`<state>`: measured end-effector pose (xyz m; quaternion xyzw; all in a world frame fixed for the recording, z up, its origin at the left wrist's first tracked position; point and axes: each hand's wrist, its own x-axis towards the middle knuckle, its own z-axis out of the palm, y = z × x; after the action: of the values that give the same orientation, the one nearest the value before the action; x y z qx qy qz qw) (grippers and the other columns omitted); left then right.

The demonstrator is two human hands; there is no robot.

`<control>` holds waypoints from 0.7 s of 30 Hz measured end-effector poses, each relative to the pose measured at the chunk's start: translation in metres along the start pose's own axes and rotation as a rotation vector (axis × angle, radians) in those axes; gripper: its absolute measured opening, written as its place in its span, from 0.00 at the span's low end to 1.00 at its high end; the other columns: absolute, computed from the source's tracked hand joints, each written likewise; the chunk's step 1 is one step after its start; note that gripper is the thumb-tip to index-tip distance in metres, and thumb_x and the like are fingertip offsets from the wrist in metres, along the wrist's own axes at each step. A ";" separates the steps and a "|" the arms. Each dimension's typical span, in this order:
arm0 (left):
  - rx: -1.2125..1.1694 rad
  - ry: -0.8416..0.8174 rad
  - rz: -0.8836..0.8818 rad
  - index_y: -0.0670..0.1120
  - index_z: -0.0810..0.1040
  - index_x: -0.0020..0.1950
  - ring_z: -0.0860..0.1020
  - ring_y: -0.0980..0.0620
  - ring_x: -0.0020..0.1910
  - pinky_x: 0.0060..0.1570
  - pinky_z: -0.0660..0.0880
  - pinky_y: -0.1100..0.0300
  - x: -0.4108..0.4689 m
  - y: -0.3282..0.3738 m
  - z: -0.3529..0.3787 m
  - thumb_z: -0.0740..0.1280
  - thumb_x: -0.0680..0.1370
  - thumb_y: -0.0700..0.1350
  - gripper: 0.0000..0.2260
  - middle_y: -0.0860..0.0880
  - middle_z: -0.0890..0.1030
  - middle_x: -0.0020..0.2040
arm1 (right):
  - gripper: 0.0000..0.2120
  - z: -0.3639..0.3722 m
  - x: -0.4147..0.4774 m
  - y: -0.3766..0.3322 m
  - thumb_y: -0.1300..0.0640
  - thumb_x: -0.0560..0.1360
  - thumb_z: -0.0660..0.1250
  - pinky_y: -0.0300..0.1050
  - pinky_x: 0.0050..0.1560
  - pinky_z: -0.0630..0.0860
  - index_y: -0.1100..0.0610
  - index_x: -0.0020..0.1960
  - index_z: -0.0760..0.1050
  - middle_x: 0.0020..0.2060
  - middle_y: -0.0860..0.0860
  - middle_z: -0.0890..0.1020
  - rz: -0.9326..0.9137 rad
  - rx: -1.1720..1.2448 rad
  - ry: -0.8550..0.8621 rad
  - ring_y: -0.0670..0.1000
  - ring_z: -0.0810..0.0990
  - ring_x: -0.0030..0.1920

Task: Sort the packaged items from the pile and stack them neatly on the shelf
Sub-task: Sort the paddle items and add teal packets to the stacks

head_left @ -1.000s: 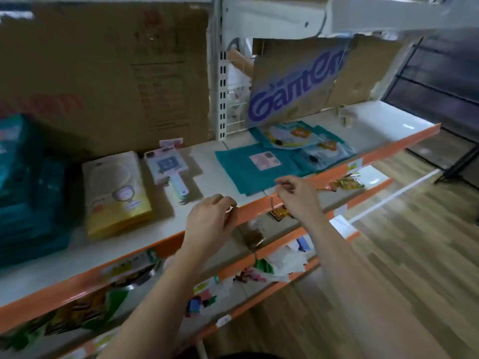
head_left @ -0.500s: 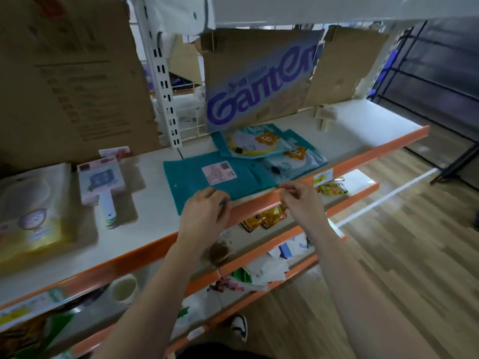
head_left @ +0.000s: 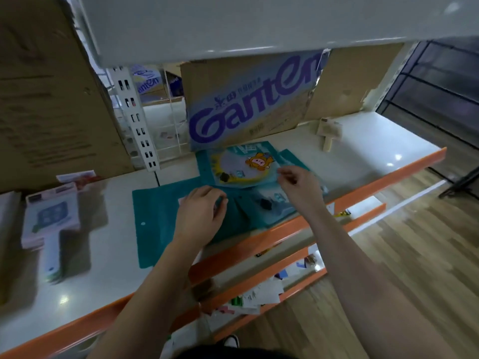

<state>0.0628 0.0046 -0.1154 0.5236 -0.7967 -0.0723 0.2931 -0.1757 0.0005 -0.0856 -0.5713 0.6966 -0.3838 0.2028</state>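
Head view, quick q: where are the packets being kept, and is anything being gripped?

> On the shelf (head_left: 116,281), by its orange edge. The left hand (head_left: 199,216) is being curled over the flat teal packet (head_left: 150,229). The right hand (head_left: 302,189) is being pinched at the cartoon packet (head_left: 241,169) just behind. Actual grip can't be told tbh. The Ganten box (head_left: 248,104) is being propped at the back.

Upper shelf (head_left: 388,174), orange front rim. Left hand (head_left: 199,216) rests with curled fingers over a flat teal package (head_left: 155,224). Right hand (head_left: 300,187), thumb and forefinger drawn together at the edge of a cartoon-print packet (head_left: 243,169); actual grip unclear. Ganten carton (head_left: 254,104) stands just behind. Boxed handled item (head_left: 49,218) lies well left.
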 end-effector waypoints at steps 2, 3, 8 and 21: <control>0.005 -0.012 -0.027 0.47 0.81 0.51 0.77 0.47 0.45 0.43 0.75 0.53 0.002 -0.003 0.002 0.64 0.79 0.48 0.08 0.49 0.80 0.45 | 0.11 0.006 0.021 0.000 0.58 0.77 0.66 0.27 0.47 0.69 0.56 0.58 0.80 0.49 0.48 0.82 -0.037 -0.022 -0.048 0.44 0.78 0.48; 0.008 -0.016 -0.040 0.47 0.81 0.51 0.78 0.46 0.46 0.43 0.76 0.52 0.003 -0.004 0.002 0.62 0.79 0.50 0.10 0.49 0.80 0.46 | 0.11 0.010 0.032 -0.001 0.58 0.77 0.67 0.27 0.46 0.70 0.57 0.58 0.80 0.49 0.49 0.82 -0.058 -0.040 -0.077 0.45 0.78 0.47; 0.065 -0.003 -0.098 0.45 0.81 0.50 0.78 0.45 0.43 0.41 0.76 0.51 0.003 -0.001 0.006 0.57 0.79 0.53 0.17 0.47 0.81 0.45 | 0.13 0.028 0.097 -0.002 0.53 0.77 0.68 0.50 0.54 0.76 0.59 0.57 0.81 0.54 0.57 0.82 -0.191 -0.236 -0.287 0.56 0.79 0.53; 0.160 0.149 -0.395 0.45 0.80 0.49 0.78 0.45 0.44 0.41 0.76 0.51 -0.009 0.062 0.038 0.59 0.78 0.50 0.13 0.47 0.81 0.47 | 0.39 0.066 0.186 0.014 0.33 0.74 0.62 0.59 0.70 0.64 0.54 0.76 0.59 0.74 0.56 0.65 -0.391 -0.509 -0.744 0.60 0.65 0.72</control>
<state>-0.0043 0.0326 -0.1233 0.6948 -0.6581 -0.0260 0.2890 -0.1869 -0.1960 -0.1084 -0.8212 0.5281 -0.0024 0.2159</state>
